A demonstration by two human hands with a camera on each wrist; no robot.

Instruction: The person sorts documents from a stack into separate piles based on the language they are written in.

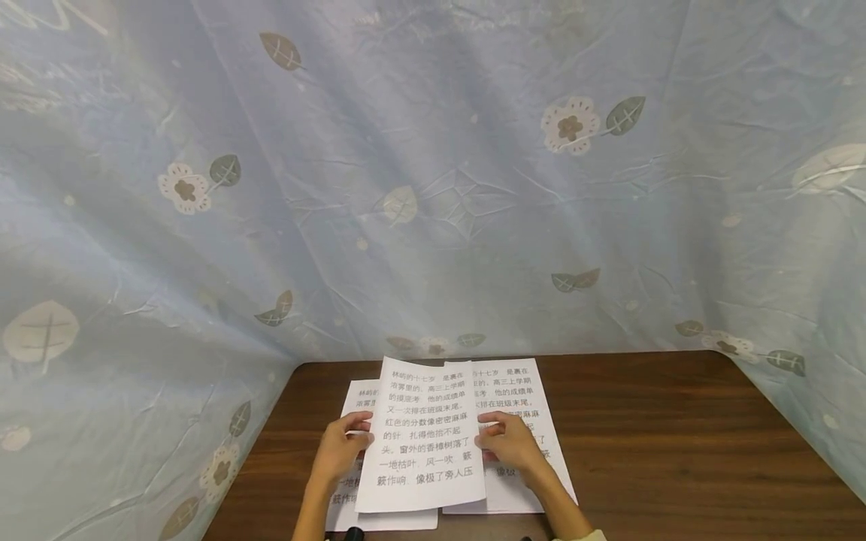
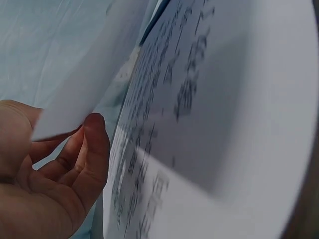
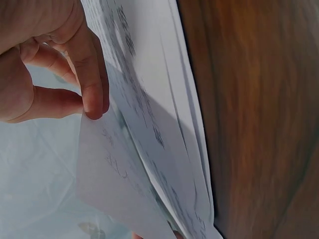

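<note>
A printed sheet of paper (image 1: 422, 443) is held up between both hands, its text facing the head camera. My left hand (image 1: 343, 448) pinches its left edge; in the left wrist view the thumb and fingers of the left hand (image 2: 65, 169) meet at that edge. On the other side my right hand (image 1: 510, 443) pinches the right edge, and the right wrist view shows thumb and fingertips together on the sheet (image 3: 119, 174). Below it lie two paper stacks with the same kind of print: a left stack (image 1: 386, 520) and a right stack (image 1: 524, 500), both partly hidden by the raised sheet.
The stacks lie on a dark brown wooden table (image 1: 676, 443). A pale blue curtain (image 1: 433, 188) with flowers and leaves hangs behind it and along the sides. A small black object (image 1: 353, 534) shows at the bottom edge, near the left forearm.
</note>
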